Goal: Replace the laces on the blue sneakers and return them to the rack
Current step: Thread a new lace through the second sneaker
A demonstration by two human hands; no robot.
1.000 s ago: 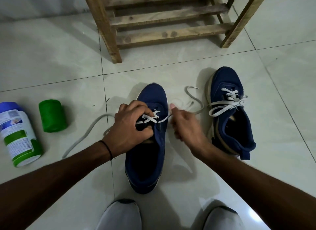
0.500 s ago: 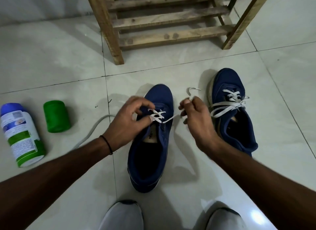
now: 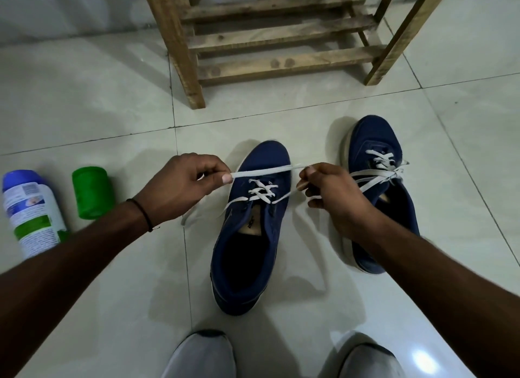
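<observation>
Far left of the frame, on the floor: a white bottle with a blue cap, a green cylinder just beside it.

Left of centre: left hand, thumb and forefinger pinched on the white lace.

Centre: one blue sneaker, toe up-frame, crossed only at the eyelets nearest the toe. Lace stretched above that toe from hand to hand.

Right of centre: right hand, fingers curled on the same lace.

Further right: second sneaker, laced and loosely tied.

Top centre: wooden rack.

Probably soft, limp, light, apt to slip; best pinched near the stiff tip for threading. Sneakers likely light and pliable; best lifted by the heel collar.
</observation>
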